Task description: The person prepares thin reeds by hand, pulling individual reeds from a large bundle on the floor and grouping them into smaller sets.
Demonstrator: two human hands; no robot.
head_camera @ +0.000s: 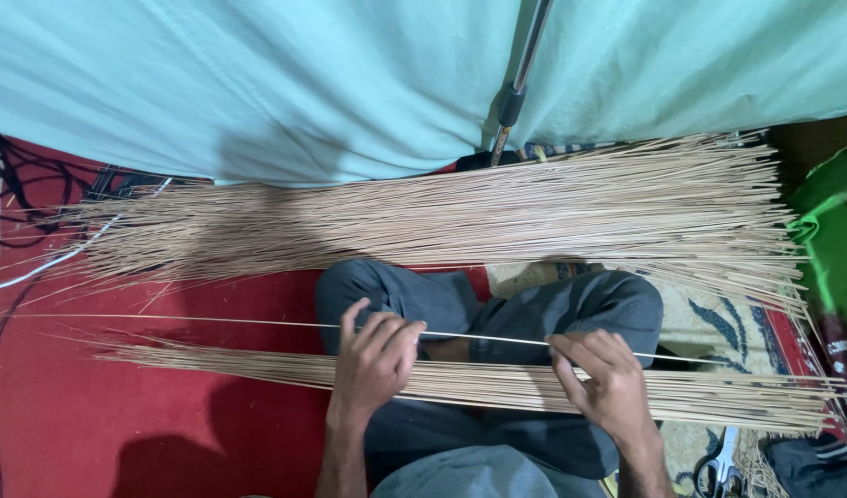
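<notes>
My left hand [375, 358] and my right hand [604, 381] both pinch one long thin stick [483, 337] that runs left to right across my crossed legs [497, 304] in grey trousers. Just below it, under both hands, lies a smaller bundle of thin sticks [497, 383] across my lap. A much larger heap of the same pale sticks [460, 217] lies on the floor beyond my knees, spread from left to right.
A red carpet [119, 415] covers the floor on the left. A teal cloth [303, 83] hangs at the top, with a metal pole [520, 74] in front of it. Cables [17, 203] lie far left. Scissors [718, 466] rest bottom right; a green bag [838, 240] sits right.
</notes>
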